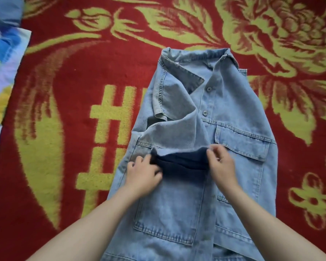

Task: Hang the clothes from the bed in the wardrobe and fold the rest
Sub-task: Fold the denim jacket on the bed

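Denim jacket (233,102) lies front-up on the red floral blanket (73,110), one sleeve across its chest; left hand (142,174) and right hand (222,166) each pinch the dark navy fabric (181,162) taut, apparently squaring a fold.

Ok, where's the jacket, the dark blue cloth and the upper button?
denim jacket (239,102): head view, chest above pocket.
dark blue cloth (179,163): head view, its middle.
upper button (209,89): head view, its face.

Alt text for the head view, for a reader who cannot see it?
The left hand and right hand grip the ends of a dark navy fabric over the middle of a light blue denim jacket, which lies front up, collar away, on a red blanket with yellow-green flowers. A multicoloured cloth shows at the left edge.
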`<state>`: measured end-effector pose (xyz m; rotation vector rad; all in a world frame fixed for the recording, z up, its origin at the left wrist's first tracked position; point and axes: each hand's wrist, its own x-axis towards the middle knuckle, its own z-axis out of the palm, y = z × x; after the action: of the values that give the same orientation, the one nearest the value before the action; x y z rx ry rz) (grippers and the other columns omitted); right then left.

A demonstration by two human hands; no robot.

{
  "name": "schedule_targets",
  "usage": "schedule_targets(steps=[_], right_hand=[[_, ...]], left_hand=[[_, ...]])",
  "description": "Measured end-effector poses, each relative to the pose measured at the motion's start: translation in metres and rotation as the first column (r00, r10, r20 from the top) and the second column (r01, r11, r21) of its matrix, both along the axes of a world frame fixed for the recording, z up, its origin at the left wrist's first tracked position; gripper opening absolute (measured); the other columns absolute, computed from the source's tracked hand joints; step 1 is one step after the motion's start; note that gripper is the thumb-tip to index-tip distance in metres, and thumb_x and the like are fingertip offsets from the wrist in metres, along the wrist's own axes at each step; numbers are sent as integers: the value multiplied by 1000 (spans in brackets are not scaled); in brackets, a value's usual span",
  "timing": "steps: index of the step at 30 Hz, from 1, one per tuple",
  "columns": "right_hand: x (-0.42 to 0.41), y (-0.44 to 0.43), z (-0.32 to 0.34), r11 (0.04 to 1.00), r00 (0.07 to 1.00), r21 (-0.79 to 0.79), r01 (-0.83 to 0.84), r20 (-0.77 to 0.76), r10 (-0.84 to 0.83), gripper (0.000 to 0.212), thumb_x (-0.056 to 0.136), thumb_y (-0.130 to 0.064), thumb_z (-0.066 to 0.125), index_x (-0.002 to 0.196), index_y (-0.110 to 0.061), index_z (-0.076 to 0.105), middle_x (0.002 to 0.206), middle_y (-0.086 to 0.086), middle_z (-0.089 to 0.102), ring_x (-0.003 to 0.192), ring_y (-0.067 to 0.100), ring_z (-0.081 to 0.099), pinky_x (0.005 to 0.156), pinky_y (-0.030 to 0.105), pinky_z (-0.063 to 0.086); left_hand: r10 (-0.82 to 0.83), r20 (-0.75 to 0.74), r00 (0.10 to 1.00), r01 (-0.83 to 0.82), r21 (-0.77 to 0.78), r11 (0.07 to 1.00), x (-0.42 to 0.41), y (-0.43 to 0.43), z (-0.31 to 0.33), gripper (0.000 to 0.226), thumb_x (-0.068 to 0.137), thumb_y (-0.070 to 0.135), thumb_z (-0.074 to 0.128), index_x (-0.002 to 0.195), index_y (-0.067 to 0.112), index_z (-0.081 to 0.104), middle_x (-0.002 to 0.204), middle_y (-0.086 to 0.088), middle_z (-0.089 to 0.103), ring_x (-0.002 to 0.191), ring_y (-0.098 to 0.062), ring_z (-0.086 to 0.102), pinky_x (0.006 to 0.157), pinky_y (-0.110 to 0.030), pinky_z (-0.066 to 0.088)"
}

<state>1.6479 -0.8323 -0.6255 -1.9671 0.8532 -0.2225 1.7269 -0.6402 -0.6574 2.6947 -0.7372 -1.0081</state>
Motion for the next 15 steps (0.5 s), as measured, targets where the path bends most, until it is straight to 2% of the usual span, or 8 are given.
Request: schedule_targets(steps=[2,4,5,6,8,10,12,15], right_hand=[[-25,4,0,821,897,-376,-429,-73,435,13,84,-1,54,80,-11,62,80,4,66,75,23,63,69,31,46],[-58,-4,-2,337,613,-589,-734,-361,703,19,68,-13,53,84,-14,63,101,5,70,97,28,67,81,39,47],[-71,-10,-4,154,487,-566,-810,-503,714,27,59,-23,58,84,-19,66,110,1,70,105,24,65,85,40,49],[-76,-18,-4,60,401,-506,-860,-599,693,35,49,-31,66,82,-21,69,113,-5,69,108,18,64,85,40,53],[-69,-24,1,102,389,-446,-889,-620,682,41,42,-37,75,80,-22,72,101,-10,72,98,9,67,80,35,55],[-47,-18,8,308,539,-492,-814,-443,716,21,58,-28,73,75,-17,67,70,-7,67,70,12,67,83,32,45],[-14,-16,17,523,698,-490,-697,-300,650,9,74,-19,59,74,-11,63,60,0,59,59,19,61,73,30,34],[42,-34,27,758,831,-357,-545,-349,434,19,89,-15,49,101,-9,63,97,8,65,99,26,55,82,34,33]], left_hand=[[473,-321,821,-552,-227,803,13,-9,8,31,90,30,41,68,15,56,87,-15,55,91,-29,51,75,-36,36],[694,-474,542,-840,-282,463,23,-13,13,29,94,18,43,65,14,49,77,-14,55,80,-25,50,73,-42,41],[733,-421,534,-845,-293,447,25,-12,15,24,94,17,44,72,13,54,84,-12,59,83,-24,51,76,-42,42],[726,-302,617,-785,-304,541,24,-11,18,17,94,18,45,86,13,59,93,-8,60,89,-25,53,79,-40,41],[540,-32,841,-525,-294,799,15,-9,21,31,93,22,50,122,13,56,118,-5,55,109,-27,51,90,-38,39],[320,194,928,-268,-252,930,12,-11,25,47,92,25,53,137,13,45,136,-8,45,125,-26,41,99,-38,32],[225,269,936,-196,-131,972,19,-20,27,54,93,32,50,143,18,35,149,-7,30,135,-24,28,105,-39,26],[314,203,927,-310,-53,949,43,-30,30,55,95,36,45,145,21,28,154,-5,19,138,-23,18,108,-38,22]])
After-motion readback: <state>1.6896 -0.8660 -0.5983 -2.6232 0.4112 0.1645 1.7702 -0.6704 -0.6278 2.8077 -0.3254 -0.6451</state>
